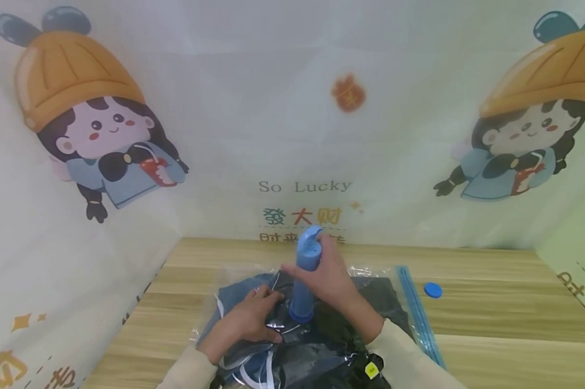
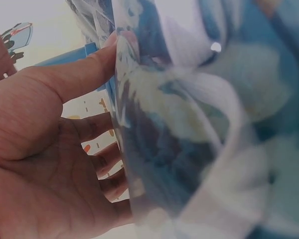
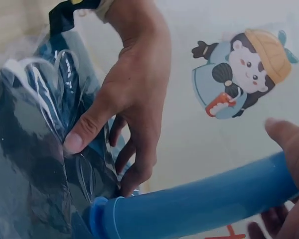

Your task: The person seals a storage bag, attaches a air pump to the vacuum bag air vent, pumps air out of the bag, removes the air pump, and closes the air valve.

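Observation:
A clear plastic bag (image 1: 321, 351) holding dark and blue clothes lies flat on the wooden table. On it stands a blue cylindrical pump (image 1: 302, 292), its wide base against the bag. My right hand (image 1: 335, 278) grips the pump's upper part; in the right wrist view the fingers and thumb are round the blue tube (image 3: 204, 196). My left hand (image 1: 251, 319) rests spread on the bag left of the pump's base. In the left wrist view that hand (image 2: 55, 134) touches the plastic with thumb and fingertips, over blue cloth with a white strap.
A small round blue cap (image 1: 433, 290) lies on the wooden table (image 1: 492, 313) right of the bag. The bag's blue zip edge (image 1: 421, 316) runs along its right side. Behind the table hangs a pale printed cloth (image 1: 253, 108), with more of it at both sides.

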Demonstrator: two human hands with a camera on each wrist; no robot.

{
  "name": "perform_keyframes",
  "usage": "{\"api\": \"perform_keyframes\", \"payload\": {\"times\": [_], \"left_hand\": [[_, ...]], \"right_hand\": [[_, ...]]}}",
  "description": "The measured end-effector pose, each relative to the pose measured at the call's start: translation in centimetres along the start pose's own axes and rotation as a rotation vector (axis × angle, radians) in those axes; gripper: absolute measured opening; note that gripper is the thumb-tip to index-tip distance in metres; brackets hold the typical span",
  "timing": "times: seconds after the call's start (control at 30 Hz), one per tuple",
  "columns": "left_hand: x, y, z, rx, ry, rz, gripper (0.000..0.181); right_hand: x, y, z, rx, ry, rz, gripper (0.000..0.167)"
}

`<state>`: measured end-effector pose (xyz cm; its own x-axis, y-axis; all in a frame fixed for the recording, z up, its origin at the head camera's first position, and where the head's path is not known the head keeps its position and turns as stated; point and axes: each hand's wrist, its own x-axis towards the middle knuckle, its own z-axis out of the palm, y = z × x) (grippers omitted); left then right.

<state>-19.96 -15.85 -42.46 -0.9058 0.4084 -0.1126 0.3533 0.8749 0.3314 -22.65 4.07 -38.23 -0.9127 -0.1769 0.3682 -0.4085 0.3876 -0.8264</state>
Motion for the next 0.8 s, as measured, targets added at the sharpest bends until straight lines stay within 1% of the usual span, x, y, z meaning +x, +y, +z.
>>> {"api": "perform_keyframes", "payload": {"times": [0.03, 0.1, 0.2, 0.3, 0.43, 0.53, 0.67, 0.8], "left_hand": [[-0.02, 0.02, -0.01, 0.0, 0.003, 0.001, 0.081], [-0.07, 0.04, 0.0, 0.002, 0.006, 0.004, 0.081], [-0.07, 0.02, 0.02, 0.003, 0.003, 0.007, 0.081], [-0.05, -0.03, 0.02, 0.002, 0.003, 0.014, 0.081], [-0.09, -0.14, 0.08, 0.0, 0.012, 0.026, 0.082], [-0.1, -0.22, 0.19, 0.002, 0.012, 0.03, 0.081], [-0.03, -0.23, 0.26, 0.011, 0.007, 0.027, 0.08], [0.02, -0.25, 0.29, 0.01, 0.001, 0.016, 0.08]], "right_hand": [[-0.01, -0.15, 0.06, -0.025, 0.038, -0.005, 0.079], [-0.02, -0.39, 0.11, -0.058, 0.087, -0.038, 0.075], [-0.13, -0.6, 0.04, -0.101, 0.117, -0.08, 0.074], [-0.26, -0.72, -0.11, -0.115, 0.116, -0.114, 0.07], [-0.41, -0.81, -0.23, -0.107, 0.096, -0.117, 0.064], [-0.51, -0.79, -0.28, -0.098, 0.084, -0.115, 0.063], [-0.55, -0.64, -0.39, -0.089, 0.084, -0.151, 0.063], [-0.48, -0.5, -0.52, -0.039, 0.062, -0.181, 0.058]]}}
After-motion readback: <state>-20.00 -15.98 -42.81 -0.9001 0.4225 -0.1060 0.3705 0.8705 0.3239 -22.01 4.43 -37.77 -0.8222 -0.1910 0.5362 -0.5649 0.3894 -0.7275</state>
